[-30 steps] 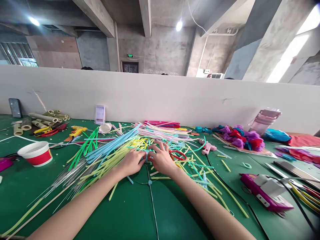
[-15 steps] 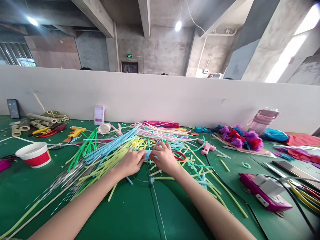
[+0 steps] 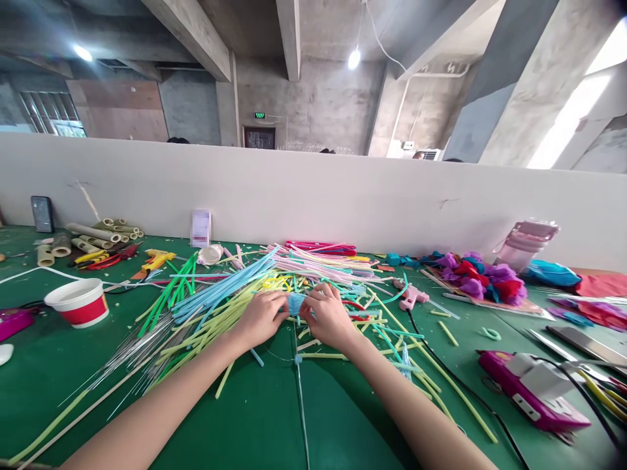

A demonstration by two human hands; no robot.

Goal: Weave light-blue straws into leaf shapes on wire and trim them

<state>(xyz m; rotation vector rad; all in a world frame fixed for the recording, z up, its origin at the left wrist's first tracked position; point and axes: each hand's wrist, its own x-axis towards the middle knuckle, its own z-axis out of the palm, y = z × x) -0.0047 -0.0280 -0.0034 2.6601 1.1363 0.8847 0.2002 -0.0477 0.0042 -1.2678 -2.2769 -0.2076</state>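
Between my two hands, in the middle of the view, is a small light-blue piece [image 3: 296, 304] that looks ridged; its exact kind is too small to make out. My left hand [image 3: 264, 318] pinches its left end with thumb and fingers. From the other side my right hand [image 3: 324, 314] grips the right end, fingers curled. Just below hangs a thin pale cord [image 3: 302, 411] with a small blue bead-like knot [image 3: 298, 359], running toward me over the green table. Behind the hands lie bundles of light-blue sticks [image 3: 230, 279] and yellow-green sticks [image 3: 215, 318].
A paper cup [image 3: 78, 303], bamboo pieces [image 3: 100, 234] and a yellow glue gun [image 3: 155, 261] are at left. To the right are a pink glue gun [image 3: 410, 295], a purple power strip [image 3: 531, 391] and crumpled coloured paper [image 3: 477, 277]. A white partition [image 3: 313, 199] stands behind.
The light-blue piece shows more between my hands, which have drawn slightly apart. The whole view has shifted a little, with things sitting lower and farther right.
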